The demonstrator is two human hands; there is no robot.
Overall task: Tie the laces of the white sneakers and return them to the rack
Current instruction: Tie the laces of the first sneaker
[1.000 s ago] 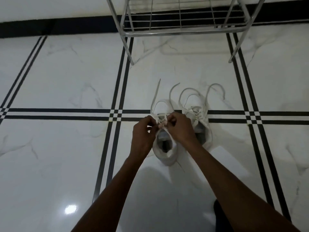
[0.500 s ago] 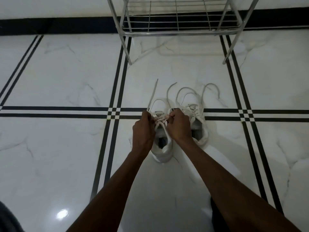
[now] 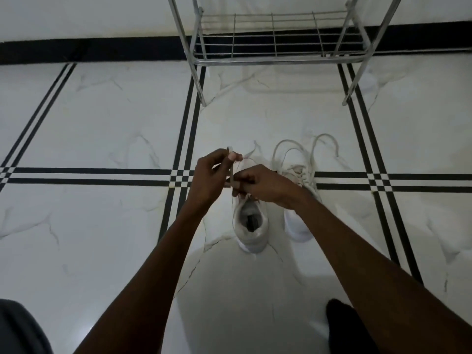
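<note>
The left hand (image 3: 209,178) pinches a lace (image 3: 231,175) upright between thumb and fingertips above the left sneaker (image 3: 251,226) on the floor (image 3: 102,129). The right hand (image 3: 265,187) grips the same lace lower down, hiding the knot. The right sneaker (image 3: 298,226) lies partly behind that forearm; the rack (image 3: 275,60) is cut off.

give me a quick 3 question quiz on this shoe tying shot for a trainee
1. True or false: both sneakers already stand on the metal rack.
2. Which hand pinches the lace higher up? A) left hand B) right hand C) neither
3. Fill in: the loose laces of the right sneaker lie spread on the ____.

Key
1. False: both stand on the floor in front of the rack.
2. A: the left hand holds the lace near its tip above the left sneaker; the right hand grips lower down.
3. floor
</note>
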